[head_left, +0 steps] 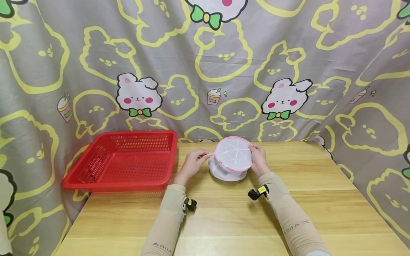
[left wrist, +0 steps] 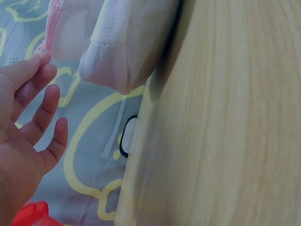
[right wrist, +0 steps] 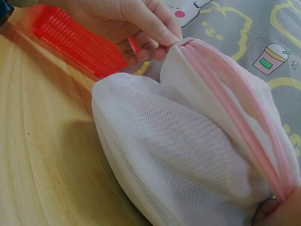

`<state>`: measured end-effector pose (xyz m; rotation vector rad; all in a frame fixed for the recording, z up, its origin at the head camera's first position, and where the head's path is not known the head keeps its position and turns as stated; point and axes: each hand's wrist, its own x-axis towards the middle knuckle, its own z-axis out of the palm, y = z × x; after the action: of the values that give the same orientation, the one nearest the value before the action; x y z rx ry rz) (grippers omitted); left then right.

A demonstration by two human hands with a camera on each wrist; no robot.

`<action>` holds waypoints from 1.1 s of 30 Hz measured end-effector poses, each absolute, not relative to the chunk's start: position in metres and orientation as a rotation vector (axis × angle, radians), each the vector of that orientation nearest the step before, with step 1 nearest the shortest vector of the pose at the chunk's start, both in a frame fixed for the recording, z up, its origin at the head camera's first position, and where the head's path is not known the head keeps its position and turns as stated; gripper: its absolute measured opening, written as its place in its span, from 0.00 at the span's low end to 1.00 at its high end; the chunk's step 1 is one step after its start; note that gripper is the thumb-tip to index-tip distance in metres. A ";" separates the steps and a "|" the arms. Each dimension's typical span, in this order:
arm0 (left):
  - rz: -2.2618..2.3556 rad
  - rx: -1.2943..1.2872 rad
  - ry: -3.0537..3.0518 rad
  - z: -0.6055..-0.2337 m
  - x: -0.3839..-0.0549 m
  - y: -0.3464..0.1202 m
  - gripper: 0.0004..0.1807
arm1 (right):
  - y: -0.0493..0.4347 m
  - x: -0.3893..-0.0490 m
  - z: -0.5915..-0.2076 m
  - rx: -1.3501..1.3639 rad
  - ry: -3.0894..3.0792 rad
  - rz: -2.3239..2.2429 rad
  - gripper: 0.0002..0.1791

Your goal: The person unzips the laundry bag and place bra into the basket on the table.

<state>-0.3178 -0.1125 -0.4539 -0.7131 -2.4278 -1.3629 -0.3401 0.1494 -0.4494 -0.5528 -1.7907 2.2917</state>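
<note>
A round white mesh laundry bag (head_left: 233,154) with a pink zipper edge stands on the table, its top disc tilted toward me. My left hand (head_left: 193,161) pinches the pink edge at the bag's left side between thumb and forefinger; in the left wrist view its other fingers (left wrist: 44,110) are loosely bent. On the opposite side, my right hand (head_left: 258,157) grips the rim. In the right wrist view the pink zipper (right wrist: 240,110) shows a gap along its length, and the mesh body (right wrist: 164,141) sags below it. The bag's inside is mostly hidden.
A red plastic basket (head_left: 137,185) with perforated walls sits at the table's left, close to my left forearm. The wooden table (head_left: 307,199) meets a patterned grey curtain (head_left: 179,57) at the back, and the curtain continues along both sides.
</note>
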 end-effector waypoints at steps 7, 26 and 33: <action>-1.359 -0.723 -2.430 -0.453 -0.317 -0.111 0.07 | 0.151 -0.340 -0.452 -0.557 -1.775 2.299 0.02; -1.345 -0.601 -2.387 -0.457 -0.320 -0.114 0.09 | 0.184 -0.318 -0.451 -0.160 -2.292 2.338 0.06; -1.350 -0.611 -2.383 -0.457 -0.320 -0.115 0.09 | 0.195 -0.312 -0.440 -0.053 -2.471 2.222 0.12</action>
<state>-0.3201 -0.1145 -0.4574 -0.6107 -2.3834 -1.3496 -0.3118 0.1951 -0.4402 -0.0530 -2.4707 2.2217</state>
